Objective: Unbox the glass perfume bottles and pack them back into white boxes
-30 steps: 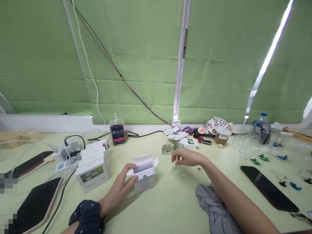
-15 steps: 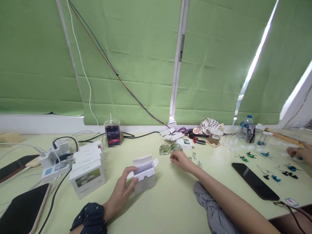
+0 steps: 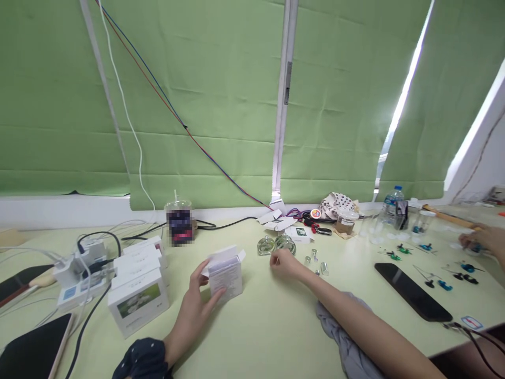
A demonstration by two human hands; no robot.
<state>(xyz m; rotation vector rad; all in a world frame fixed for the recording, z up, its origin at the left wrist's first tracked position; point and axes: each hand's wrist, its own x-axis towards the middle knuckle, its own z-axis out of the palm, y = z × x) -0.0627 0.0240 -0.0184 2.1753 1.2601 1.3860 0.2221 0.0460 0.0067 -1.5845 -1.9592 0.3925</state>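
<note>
My left hand (image 3: 193, 305) grips a small white carton (image 3: 226, 276) on the tabletop. The carton's top flaps stand up, and its printed side tilts toward me. To its right, my right hand (image 3: 284, 264) rests low over the table with fingers curled together. Whatever those fingers may hold is hidden. Just behind that hand are two round clear-glass bottles (image 3: 266, 245) with a greenish tint. Several small shiny clear or metallic pieces (image 3: 324, 268) lie to the right of the hand.
White boxes (image 3: 138, 302) with a flower picture stand at left beside a power strip (image 3: 82, 284) and cables. A black phone (image 3: 412, 292) lies at right near earring-like blue and green pieces (image 3: 445, 285). Another person's hand (image 3: 487, 242) works at far right. Grey cloth (image 3: 343, 337) lies under my right forearm.
My left hand has tipped the carton, so its printed side shows instead of its open top. My right hand has shifted slightly left and down, its fingers still curled.
</note>
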